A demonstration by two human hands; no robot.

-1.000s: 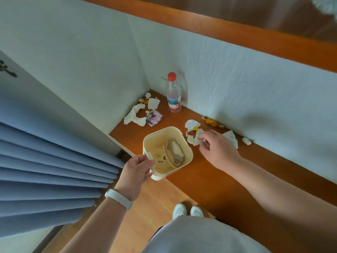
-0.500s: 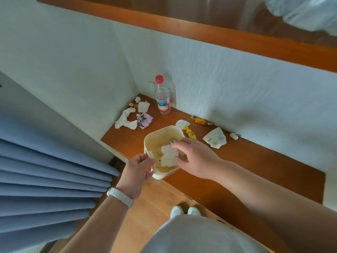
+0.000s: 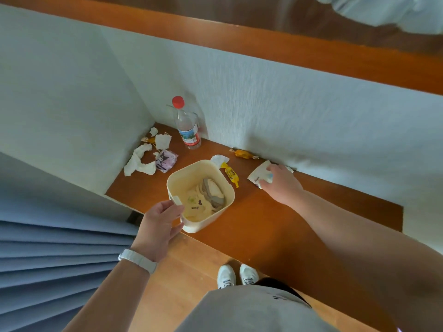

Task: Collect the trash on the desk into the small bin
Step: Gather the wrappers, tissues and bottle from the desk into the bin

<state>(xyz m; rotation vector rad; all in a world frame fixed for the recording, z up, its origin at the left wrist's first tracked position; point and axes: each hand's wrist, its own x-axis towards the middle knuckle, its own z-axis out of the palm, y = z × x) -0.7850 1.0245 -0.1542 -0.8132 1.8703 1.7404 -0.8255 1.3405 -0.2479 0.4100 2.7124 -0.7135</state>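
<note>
Right hand [image 3: 282, 185] on wrapper [image 3: 257, 174] near bin [image 3: 191, 165]

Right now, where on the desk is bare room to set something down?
The desk is bare right of the right hand, to its end. Crowded: the corner left of the bottle, with tissues, and between bin and wall.

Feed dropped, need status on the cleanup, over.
Left hand grips small bin. Right hand on white wrapper, grasp unclear. Tissue scraps uncollected; nothing blocking.

White printed paper wrapper [image 3: 257, 175] partly covered by right hand [image 3: 282, 185]; grip not discernible. White scrap [image 3: 290, 169] beyond fingertips [image 3: 273, 167] mostly hidden.
</note>
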